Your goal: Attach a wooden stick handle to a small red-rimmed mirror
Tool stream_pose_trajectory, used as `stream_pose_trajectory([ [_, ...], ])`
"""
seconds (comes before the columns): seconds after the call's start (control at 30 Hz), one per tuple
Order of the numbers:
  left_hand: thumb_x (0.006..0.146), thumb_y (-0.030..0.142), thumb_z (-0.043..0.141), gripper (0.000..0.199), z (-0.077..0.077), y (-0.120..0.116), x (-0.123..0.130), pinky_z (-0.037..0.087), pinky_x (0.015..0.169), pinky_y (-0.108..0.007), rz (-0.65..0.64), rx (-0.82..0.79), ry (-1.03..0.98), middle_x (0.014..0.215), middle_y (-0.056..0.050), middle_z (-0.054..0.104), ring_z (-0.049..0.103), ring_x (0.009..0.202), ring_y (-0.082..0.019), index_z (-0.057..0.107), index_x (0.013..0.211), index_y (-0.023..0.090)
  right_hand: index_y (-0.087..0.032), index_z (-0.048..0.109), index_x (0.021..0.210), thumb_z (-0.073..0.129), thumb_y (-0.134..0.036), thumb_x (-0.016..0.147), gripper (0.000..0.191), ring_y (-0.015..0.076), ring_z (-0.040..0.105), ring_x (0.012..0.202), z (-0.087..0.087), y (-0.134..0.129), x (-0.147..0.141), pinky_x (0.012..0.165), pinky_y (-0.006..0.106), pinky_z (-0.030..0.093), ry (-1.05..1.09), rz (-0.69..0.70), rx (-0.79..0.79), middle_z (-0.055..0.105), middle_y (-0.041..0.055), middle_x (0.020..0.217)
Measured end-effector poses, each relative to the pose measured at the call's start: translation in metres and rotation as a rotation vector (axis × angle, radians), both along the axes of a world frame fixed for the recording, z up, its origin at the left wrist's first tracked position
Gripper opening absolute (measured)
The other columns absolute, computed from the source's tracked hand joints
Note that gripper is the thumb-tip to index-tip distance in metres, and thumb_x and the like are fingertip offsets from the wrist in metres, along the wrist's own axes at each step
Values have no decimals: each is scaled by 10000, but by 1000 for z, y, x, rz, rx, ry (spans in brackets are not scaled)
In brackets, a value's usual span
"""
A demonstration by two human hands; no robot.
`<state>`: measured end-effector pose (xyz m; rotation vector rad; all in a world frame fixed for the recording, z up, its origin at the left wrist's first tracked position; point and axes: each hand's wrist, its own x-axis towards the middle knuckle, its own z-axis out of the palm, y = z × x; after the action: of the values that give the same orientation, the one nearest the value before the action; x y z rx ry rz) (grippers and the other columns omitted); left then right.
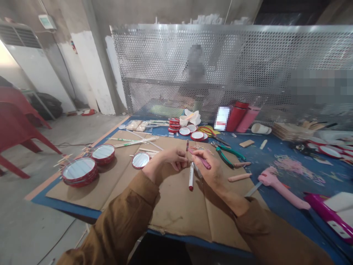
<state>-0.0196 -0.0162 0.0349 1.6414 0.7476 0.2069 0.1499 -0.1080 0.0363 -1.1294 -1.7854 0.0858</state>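
My left hand (177,158) is closed around a narrow wooden stick (187,144) whose upper end pokes out above the fingers. Close beside it, my right hand (207,165) grips a pink-purple pen-like tool (203,160), its front end near the stick. A white marker with a red cap (191,177) lies between both hands on the cardboard sheet (173,209). Left of my left hand rests a round, red-rimmed, white-faced piece (141,160) resembling a small drum. Pliers with green handles (225,156) lie beyond my right hand.
Stacked red-rimmed rounds (79,172) stand at the left edge. A pink glue gun (286,189) and a purple box (328,213) are at right. Red bottle (236,116), lit phone (222,117) and thin sticks (138,141) lie farther back, before a perforated metal screen (165,62).
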Motion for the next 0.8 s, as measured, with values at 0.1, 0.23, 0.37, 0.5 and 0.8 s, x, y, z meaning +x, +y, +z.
stream_pose_trajectory([
  [0.1, 745, 416, 701, 303, 1, 0, 0, 499, 537, -238, 9, 11, 15, 628, 7, 605, 596, 530, -107, 596, 754, 132, -244, 616, 897, 529, -279, 902, 94, 203, 652, 839, -1, 1, 0, 738, 322, 490, -11, 10, -2, 703, 45, 888],
  [0.23, 768, 362, 674, 241, 2, -1, 0, 505, 551, -247, 5, 23, 13, 631, 1, 606, 598, 540, -113, 607, 768, 130, -237, 621, 901, 538, -287, 905, 96, 192, 648, 822, -2, 2, -2, 726, 307, 490, -18, 10, -24, 704, 38, 880],
  [0.37, 779, 332, 663, 212, 3, -1, 0, 506, 556, -244, 16, 29, 32, 626, 6, 605, 594, 533, -105, 609, 761, 128, -233, 620, 915, 530, -278, 905, 101, 186, 644, 825, -3, 2, -3, 743, 306, 493, -16, 11, -27, 703, 29, 880],
  [0.5, 785, 326, 665, 207, 4, -2, 0, 504, 542, -235, 27, 9, 33, 616, 12, 606, 603, 537, -107, 606, 752, 130, -226, 616, 912, 525, -297, 905, 116, 201, 649, 871, -5, 1, -2, 773, 327, 495, 23, -48, -28, 706, 50, 924],
  [0.8, 753, 393, 709, 283, 5, -3, 1, 502, 539, -238, 32, 10, 18, 604, 10, 601, 604, 546, -114, 606, 740, 129, -237, 608, 907, 528, -294, 903, 98, 192, 654, 832, -2, -3, -3, 744, 316, 494, 24, -20, -24, 701, 38, 884],
])
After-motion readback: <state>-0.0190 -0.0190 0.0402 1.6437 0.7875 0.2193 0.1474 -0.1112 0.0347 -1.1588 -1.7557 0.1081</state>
